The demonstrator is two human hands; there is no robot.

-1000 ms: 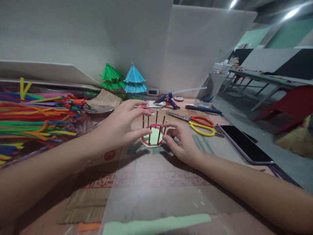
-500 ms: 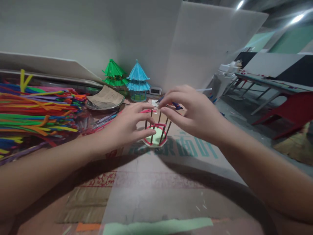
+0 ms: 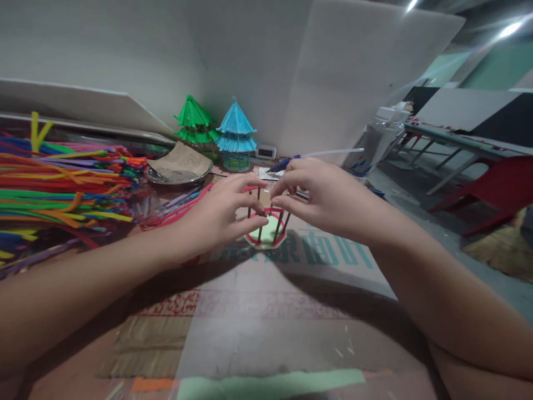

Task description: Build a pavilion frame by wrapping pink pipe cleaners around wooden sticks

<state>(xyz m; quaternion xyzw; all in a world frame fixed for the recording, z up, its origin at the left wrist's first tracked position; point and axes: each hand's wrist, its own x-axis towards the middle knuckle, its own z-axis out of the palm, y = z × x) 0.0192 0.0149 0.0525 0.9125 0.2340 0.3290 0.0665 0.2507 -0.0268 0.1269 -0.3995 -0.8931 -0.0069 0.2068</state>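
Note:
A small pavilion frame stands on the table, with an octagonal pale green base (image 3: 272,226) edged in red and several thin brown posts (image 3: 278,226) rising from it. My left hand (image 3: 227,214) is at the frame's left side, fingers apart, thumb and fingertips beside the left posts; contact is unclear. At the frame's upper right is my right hand (image 3: 322,191), its thumb and index finger brought together at the top of a rear post. That hand hides part of the post tops.
Colourful pipe cleaners (image 3: 62,189) are heaped at left, near a metal dish (image 3: 179,176) with brown paper. Green (image 3: 195,119) and blue (image 3: 235,130) model pavilions stand behind, near a small digital clock (image 3: 265,152). A dark blue glue gun (image 3: 283,165) lies behind my right hand.
My right hand has come down, with its fingers curled closer together at the post tops. My left hand has stayed nearly in place. The frame's base still rests on the table.

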